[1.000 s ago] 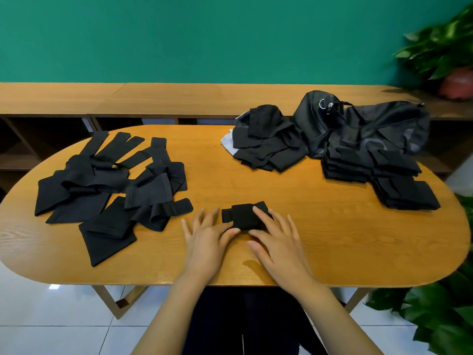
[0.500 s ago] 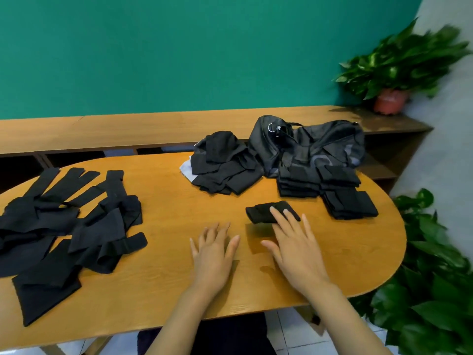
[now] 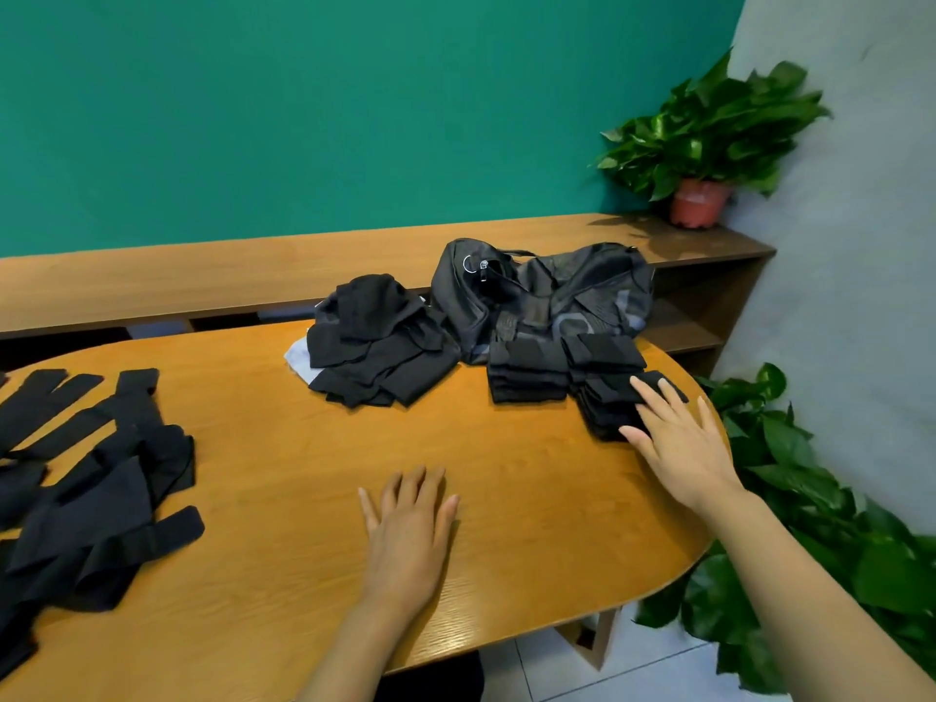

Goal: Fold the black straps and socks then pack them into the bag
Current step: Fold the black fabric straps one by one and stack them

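My right hand lies flat with straight fingers on a folded black strap, which sits on top of a stack of folded straps at the table's right end. Another folded stack stands just left of it. My left hand rests flat and open on the bare wood near the front edge. The black bag lies behind the stacks. A heap of black socks is left of the bag. Unfolded black straps sprawl at the far left.
The oval wooden table ends just right of my right hand. A low wooden shelf runs along the green wall behind. A potted plant stands on its right end, and leafy plants crowd the floor at the right.
My right hand has carried the folded strap from the table's front middle to the right and set it on the folded stack. My left hand stayed flat on the table. The view swung right.
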Demonstrator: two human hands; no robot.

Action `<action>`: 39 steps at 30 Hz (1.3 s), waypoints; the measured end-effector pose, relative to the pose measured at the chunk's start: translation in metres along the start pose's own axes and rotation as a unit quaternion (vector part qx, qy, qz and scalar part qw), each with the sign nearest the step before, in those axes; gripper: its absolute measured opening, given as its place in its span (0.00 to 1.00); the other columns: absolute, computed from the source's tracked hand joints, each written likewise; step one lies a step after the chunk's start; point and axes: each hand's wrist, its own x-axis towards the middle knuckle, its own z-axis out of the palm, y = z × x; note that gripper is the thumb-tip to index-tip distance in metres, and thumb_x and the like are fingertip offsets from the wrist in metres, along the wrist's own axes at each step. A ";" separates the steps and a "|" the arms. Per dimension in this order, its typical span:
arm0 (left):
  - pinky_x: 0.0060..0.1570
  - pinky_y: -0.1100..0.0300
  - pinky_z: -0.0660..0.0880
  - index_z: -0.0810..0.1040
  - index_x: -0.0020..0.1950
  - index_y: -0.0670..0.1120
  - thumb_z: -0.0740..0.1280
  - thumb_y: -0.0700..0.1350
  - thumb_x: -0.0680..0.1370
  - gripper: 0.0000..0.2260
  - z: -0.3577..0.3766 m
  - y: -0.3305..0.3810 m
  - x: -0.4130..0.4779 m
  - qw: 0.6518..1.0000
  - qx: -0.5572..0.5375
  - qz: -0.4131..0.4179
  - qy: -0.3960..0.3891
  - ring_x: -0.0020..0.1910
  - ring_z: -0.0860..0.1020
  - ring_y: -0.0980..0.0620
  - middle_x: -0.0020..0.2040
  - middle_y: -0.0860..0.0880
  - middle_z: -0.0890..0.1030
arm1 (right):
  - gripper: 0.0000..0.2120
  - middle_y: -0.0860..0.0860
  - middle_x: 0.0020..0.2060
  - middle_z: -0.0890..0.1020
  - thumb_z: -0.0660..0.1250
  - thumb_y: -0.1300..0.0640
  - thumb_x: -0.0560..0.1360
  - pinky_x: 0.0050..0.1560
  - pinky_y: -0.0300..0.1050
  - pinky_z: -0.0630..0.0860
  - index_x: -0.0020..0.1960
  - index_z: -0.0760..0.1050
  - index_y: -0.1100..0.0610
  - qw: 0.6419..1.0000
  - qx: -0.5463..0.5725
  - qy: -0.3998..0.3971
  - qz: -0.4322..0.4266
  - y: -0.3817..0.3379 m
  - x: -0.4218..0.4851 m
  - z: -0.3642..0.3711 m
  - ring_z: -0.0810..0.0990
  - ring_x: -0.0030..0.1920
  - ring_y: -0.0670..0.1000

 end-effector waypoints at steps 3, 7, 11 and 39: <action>0.75 0.42 0.38 0.60 0.77 0.55 0.42 0.61 0.80 0.28 0.000 -0.001 0.001 1.000 -0.011 -0.004 0.005 0.77 0.52 0.52 0.77 0.55 0.62 | 0.23 0.42 0.78 0.52 0.49 0.40 0.81 0.76 0.56 0.50 0.68 0.69 0.51 0.994 0.109 -0.017 0.004 0.007 0.001 0.004 0.54 0.77 0.47; 0.75 0.42 0.39 0.60 0.77 0.55 0.46 0.59 0.81 0.24 0.000 -0.002 0.001 1.000 -0.017 -0.007 0.005 0.77 0.52 0.53 0.76 0.55 0.62 | 0.10 0.48 0.76 0.63 0.55 0.42 0.81 0.74 0.59 0.53 0.49 0.65 0.48 0.982 0.190 0.012 0.002 0.002 -0.001 0.004 0.64 0.73 0.52; 0.75 0.43 0.38 0.61 0.76 0.55 0.47 0.59 0.82 0.23 0.001 -0.002 0.000 1.000 -0.024 -0.007 0.010 0.77 0.51 0.53 0.76 0.55 0.62 | 0.12 0.44 0.79 0.50 0.58 0.42 0.80 0.75 0.63 0.50 0.59 0.67 0.45 0.995 0.094 0.011 -0.031 -0.004 -0.004 0.021 0.45 0.78 0.59; 0.75 0.44 0.38 0.69 0.72 0.56 0.50 0.57 0.83 0.20 -0.001 -0.005 -0.001 0.999 -0.044 0.001 0.014 0.77 0.52 0.54 0.76 0.55 0.63 | 0.15 0.49 0.73 0.58 0.57 0.65 0.82 0.71 0.73 0.50 0.61 0.67 0.46 0.995 0.098 0.007 -0.008 -0.019 0.031 0.023 0.50 0.75 0.66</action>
